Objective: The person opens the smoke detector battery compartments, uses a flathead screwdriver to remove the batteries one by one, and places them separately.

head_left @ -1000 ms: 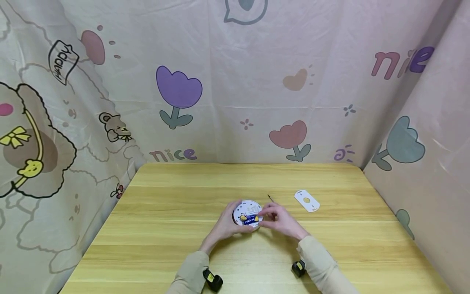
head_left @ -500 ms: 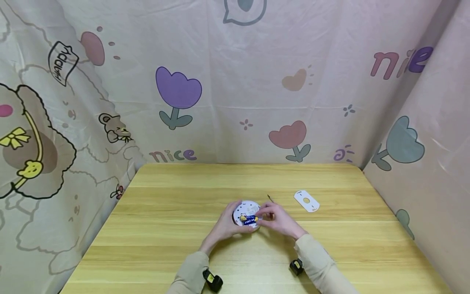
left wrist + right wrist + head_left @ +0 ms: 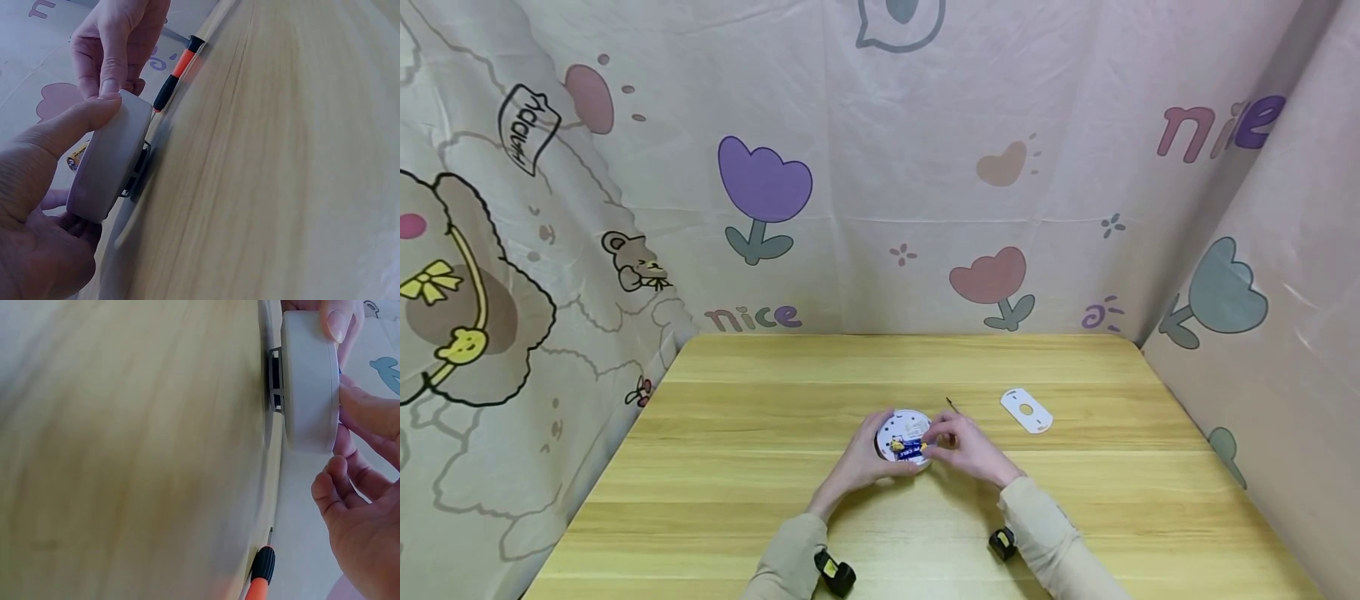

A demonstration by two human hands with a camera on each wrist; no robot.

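My left hand (image 3: 865, 457) grips a round white device that looks like a smoke detector (image 3: 904, 425), holding it up on edge with its back face toward me. Blue-and-yellow batteries (image 3: 910, 450) sit at the lower part of that face; a gold battery end (image 3: 75, 157) sticks out past the casing in the left wrist view. My right hand (image 3: 964, 448) has its thumb and forefinger at the right end of a battery, seemingly pinching it; the fingers hide that contact. The right hand's other fingers (image 3: 337, 478) curl loosely beside the casing.
A screwdriver with an orange-and-black handle (image 3: 178, 72) lies behind my right hand, mostly hidden in the head view. Farther right on the wooden table (image 3: 760, 417) lies a white plate with a round hole (image 3: 1022, 398). Patterned curtains (image 3: 880, 167) enclose the table at the back and sides.
My right hand has shifted slightly left, its fingers covering more of the battery's right end. The left hand and the round device stay practically still.
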